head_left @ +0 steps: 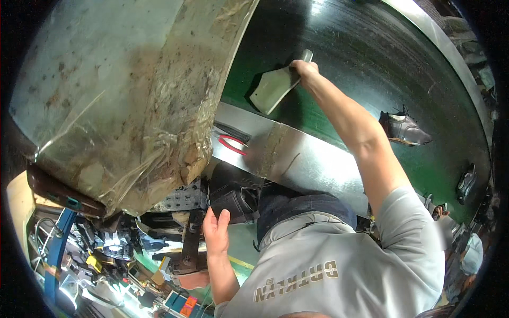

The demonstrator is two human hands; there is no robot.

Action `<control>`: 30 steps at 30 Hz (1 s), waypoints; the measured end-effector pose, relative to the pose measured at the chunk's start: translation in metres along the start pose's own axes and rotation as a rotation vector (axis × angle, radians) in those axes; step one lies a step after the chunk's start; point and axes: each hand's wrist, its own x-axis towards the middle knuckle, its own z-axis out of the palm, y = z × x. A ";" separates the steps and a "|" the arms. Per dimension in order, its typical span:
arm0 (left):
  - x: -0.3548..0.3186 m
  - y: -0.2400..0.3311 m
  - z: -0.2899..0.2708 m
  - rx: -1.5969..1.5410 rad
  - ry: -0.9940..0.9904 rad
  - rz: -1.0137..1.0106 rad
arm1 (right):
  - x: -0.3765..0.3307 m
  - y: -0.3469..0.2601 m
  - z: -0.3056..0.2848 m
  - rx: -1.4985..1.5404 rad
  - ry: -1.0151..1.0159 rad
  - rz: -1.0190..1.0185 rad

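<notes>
My right arm reaches out over the green conveyor belt (339,63). The fingers of my right hand (305,69) are closed round the narrow part of a pale smooth piece (274,90), broad and flat at one end, with a small hole near that end. A rounded grey tip shows beyond my fist. Low at the left, my left hand (216,233) is raised, its thumb apart from its fingers. Right by those fingertips is a black shoe (233,200), beside a perforated metal plate (183,200). How the shoe is supported is hidden.
Red-handled pliers (232,145) lie on the metal ledge (297,159) before the belt. A dark shoe (404,128) and another shoe (466,183) rest on the belt at the right. A large stained, taped metal panel (132,79) overhangs the left side.
</notes>
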 end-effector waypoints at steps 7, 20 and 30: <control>0.024 -0.017 0.001 0.399 -0.142 0.098 | -0.133 -0.001 -0.081 -0.074 -0.077 -0.629; 0.033 -0.079 0.069 -0.980 -0.370 -0.306 | -0.254 0.043 -0.196 0.502 -0.262 -0.308; 0.026 -0.070 0.090 -0.786 -0.287 -0.301 | -0.264 0.083 -0.194 0.618 -0.360 -0.135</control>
